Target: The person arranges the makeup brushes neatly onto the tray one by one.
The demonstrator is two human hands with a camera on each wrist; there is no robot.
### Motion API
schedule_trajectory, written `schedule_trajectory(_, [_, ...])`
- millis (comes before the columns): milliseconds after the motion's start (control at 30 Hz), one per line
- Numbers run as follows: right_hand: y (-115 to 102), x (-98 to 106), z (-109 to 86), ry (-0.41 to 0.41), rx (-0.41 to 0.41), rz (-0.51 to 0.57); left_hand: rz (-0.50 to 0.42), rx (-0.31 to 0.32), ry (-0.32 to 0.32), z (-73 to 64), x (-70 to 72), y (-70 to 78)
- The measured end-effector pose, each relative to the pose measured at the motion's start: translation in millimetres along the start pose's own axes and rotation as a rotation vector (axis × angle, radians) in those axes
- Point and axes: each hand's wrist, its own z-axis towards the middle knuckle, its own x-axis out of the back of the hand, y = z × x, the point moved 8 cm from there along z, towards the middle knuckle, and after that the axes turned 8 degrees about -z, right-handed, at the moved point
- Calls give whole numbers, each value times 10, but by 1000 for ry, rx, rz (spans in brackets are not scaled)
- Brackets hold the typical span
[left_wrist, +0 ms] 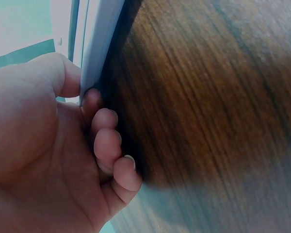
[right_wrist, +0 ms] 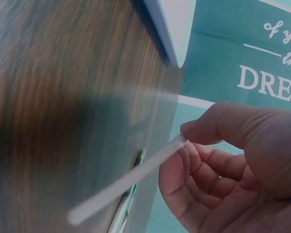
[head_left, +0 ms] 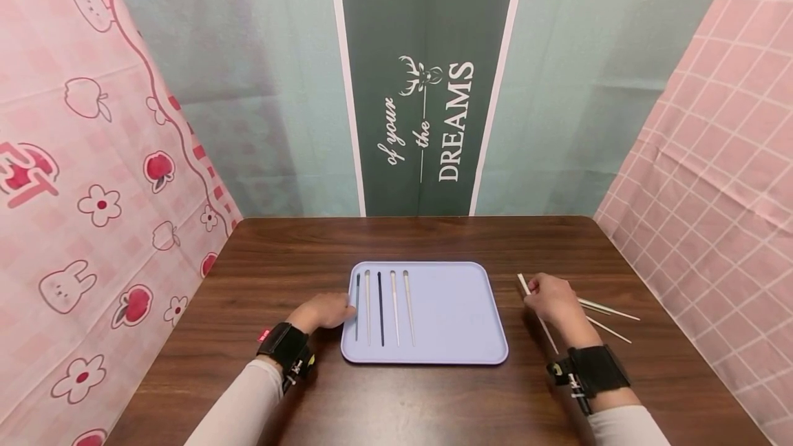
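Observation:
A lavender tray (head_left: 455, 315) lies on the brown table. My left hand (head_left: 325, 310) grips its left rim. In the left wrist view the thumb lies against the tray's edge (left_wrist: 98, 43), with curled fingers beside and below it. Several slim brushes stand in a row on the tray's left half, dark ones such as the black brush (head_left: 381, 312) among pale ones. To the right of the tray, my right hand (head_left: 557, 301) pinches a thin pale stick, seemingly a brush (right_wrist: 126, 180), between thumb and fingers. It slants, blurred in the right wrist view.
More thin pale sticks (head_left: 610, 310) lie on the table (head_left: 421, 405) just right of my right hand. A green cloth with lettering (head_left: 427, 88) hangs behind the table. Pink cloths (head_left: 93, 253) hang at both sides.

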Motion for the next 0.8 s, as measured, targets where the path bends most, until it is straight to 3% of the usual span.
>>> schedule_trajectory(800, [-547, -231, 161, -37, 10, 13, -9, 4, -1, 8, -10, -8])
